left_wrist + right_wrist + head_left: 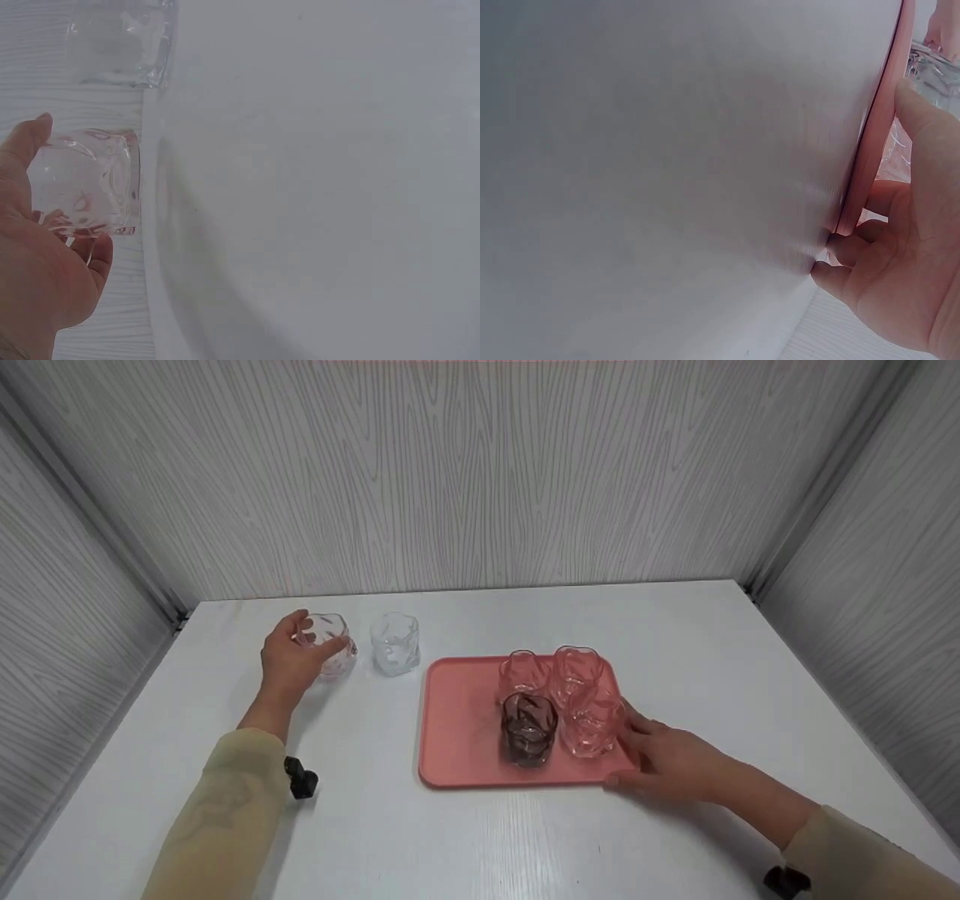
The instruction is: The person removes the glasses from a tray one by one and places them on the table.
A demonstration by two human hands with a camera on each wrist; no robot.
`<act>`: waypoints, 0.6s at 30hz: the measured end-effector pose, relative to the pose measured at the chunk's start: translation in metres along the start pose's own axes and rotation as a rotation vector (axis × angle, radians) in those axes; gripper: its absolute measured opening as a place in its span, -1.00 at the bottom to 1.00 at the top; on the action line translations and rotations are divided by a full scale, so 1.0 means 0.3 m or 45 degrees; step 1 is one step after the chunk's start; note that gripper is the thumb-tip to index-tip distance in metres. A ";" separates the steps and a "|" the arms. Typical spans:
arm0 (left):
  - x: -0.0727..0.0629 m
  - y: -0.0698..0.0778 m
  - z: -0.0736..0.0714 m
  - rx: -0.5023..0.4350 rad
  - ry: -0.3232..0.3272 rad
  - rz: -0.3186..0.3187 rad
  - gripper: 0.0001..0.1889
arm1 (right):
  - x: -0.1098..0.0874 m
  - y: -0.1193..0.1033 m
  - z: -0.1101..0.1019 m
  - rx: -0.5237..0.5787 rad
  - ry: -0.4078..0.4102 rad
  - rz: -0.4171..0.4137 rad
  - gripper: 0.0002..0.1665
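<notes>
My left hand (291, 658) holds a clear, faintly pink glass tumbler (334, 649), thumb on one side and fingers round the other. In the left wrist view the tumbler (86, 180) is upright relative to the tabletop; whether its base touches is hard to tell. Just right of it stands a colourless tumbler (395, 645). My right hand (679, 761) grips the pink tray (461, 727) at its front right corner, thumb at the front edge, fingers along the right side. On the tray stand three pink tumblers (576, 671) and one dark grey tumbler (529, 731).
The white table (360, 825) carries the tray right of centre. Wood-grain panels (480, 480) stand at the back and on both sides. The tumblers on the tray are grouped close together on its right half.
</notes>
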State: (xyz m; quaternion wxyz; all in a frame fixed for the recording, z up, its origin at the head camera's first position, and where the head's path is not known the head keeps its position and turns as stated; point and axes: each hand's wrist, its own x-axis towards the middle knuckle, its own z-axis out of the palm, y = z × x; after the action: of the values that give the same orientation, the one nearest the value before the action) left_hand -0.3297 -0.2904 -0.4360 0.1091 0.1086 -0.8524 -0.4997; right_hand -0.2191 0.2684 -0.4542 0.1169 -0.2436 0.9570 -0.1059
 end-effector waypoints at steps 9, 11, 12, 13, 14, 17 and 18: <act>0.009 -0.017 0.039 -0.043 -0.047 -0.008 -0.01 | 0.000 0.000 -0.013 -0.011 0.023 -0.026 0.24; 0.010 -0.020 0.046 -0.053 -0.053 -0.007 -0.01 | 0.002 0.001 -0.010 -0.015 0.026 -0.025 0.23; 0.010 -0.021 0.049 -0.048 -0.052 -0.014 0.00 | 0.003 0.002 -0.009 -0.015 0.020 -0.016 0.24; 0.010 -0.022 0.052 -0.049 -0.054 -0.021 0.00 | 0.003 0.001 -0.008 -0.012 0.015 -0.008 0.24; 0.010 -0.023 0.055 -0.050 -0.056 -0.028 0.00 | 0.003 0.001 -0.007 -0.009 0.010 0.000 0.25; 0.008 -0.024 0.061 -0.054 -0.062 -0.055 0.01 | 0.003 -0.001 -0.006 -0.003 -0.002 0.009 0.26; 0.008 -0.024 0.063 -0.055 -0.063 -0.061 0.02 | 0.004 -0.001 -0.005 -0.002 -0.002 0.009 0.27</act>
State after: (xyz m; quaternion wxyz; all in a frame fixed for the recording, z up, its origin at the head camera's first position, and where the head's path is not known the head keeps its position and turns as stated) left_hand -0.3370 -0.2790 -0.4511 0.0784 0.1143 -0.8410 -0.5229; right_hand -0.2202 0.2678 -0.4528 0.1180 -0.2403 0.9578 -0.1044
